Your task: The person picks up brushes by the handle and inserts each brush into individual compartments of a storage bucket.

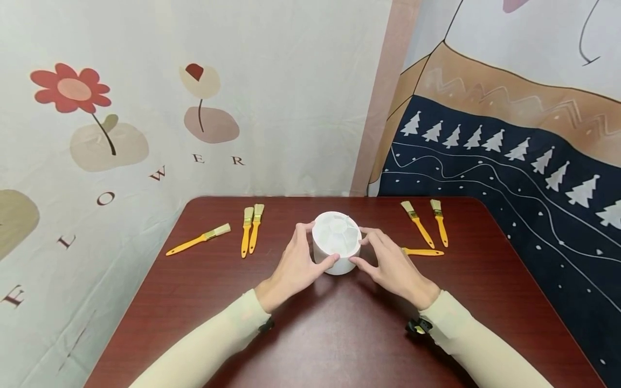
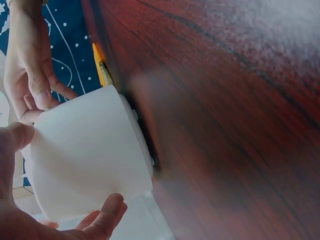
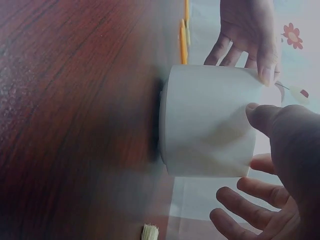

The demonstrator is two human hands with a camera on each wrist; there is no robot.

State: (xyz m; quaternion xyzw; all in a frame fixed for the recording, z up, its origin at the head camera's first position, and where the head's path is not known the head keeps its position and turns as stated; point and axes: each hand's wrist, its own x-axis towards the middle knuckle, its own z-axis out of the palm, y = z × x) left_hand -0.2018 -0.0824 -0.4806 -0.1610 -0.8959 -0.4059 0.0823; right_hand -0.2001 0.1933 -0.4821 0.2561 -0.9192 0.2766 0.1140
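Observation:
A white round organizer with several inner compartments stands at the middle of the table, its opening facing up. My left hand grips its left side, thumb on the near wall and fingers round the far side. On the opposite side my right hand holds it the same way, with the thumb near the front rim. The left wrist view shows the smooth wall of the organizer between both hands. In the right wrist view its base sits close to the tabletop; whether it touches cannot be told.
On the left of the dark red table lie a slanted paintbrush and two side by side, including a paintbrush. Two paintbrushes lie at the right, one a paintbrush; another paintbrush is partly behind my right hand.

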